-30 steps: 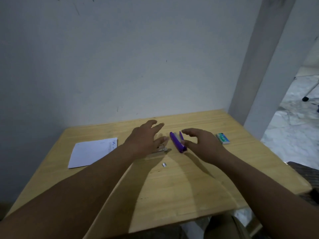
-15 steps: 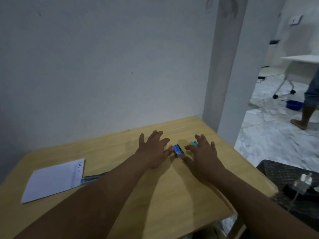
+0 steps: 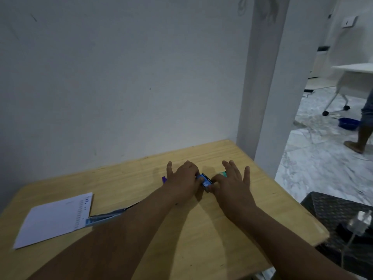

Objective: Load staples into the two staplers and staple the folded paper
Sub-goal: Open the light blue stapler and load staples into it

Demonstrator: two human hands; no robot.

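Observation:
A small blue staple box marked "10" lies on the wooden table between my hands. My left hand pinches its left end with thumb and fingertips. My right hand pinches its right end, the other fingers spread flat. A green staple box peeks out from behind my right hand. The tip of the purple stapler shows just left of my left hand. The folded white paper lies at the table's left. A long blue object beside it is partly hidden by my left forearm.
The table stands against a grey wall, with a pillar at its far right corner. A dark woven seat carrying a white charger is at the lower right. Farther off are a wheeled white table, a blue bowl and a person's leg.
The view has swung right. My hands left the purple stapler, moved to the blue staple box and closed in on its two ends.

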